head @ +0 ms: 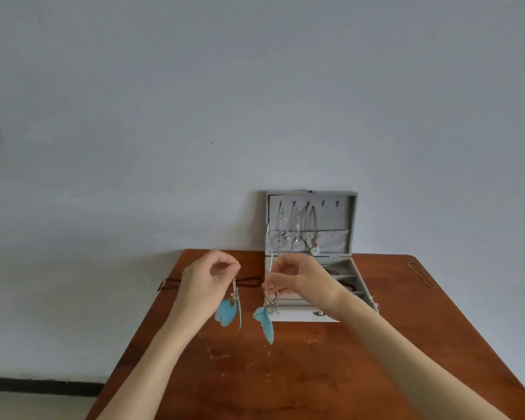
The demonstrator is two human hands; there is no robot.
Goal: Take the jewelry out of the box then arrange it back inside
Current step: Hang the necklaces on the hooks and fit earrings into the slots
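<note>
So your left hand [208,283] and right hand [297,281] each pinch a feather earring [226,313]; necklaces [297,228] remain in the box [311,316].

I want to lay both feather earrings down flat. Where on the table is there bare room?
The widest bare patch is the near table in front of the jewelry box, between the forearms. The far left is crowded by a dark cord; a thin chain lies far right.

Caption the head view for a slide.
Left hand and right hand each pinch a blue feather earring beside the open jewelry box.
</note>
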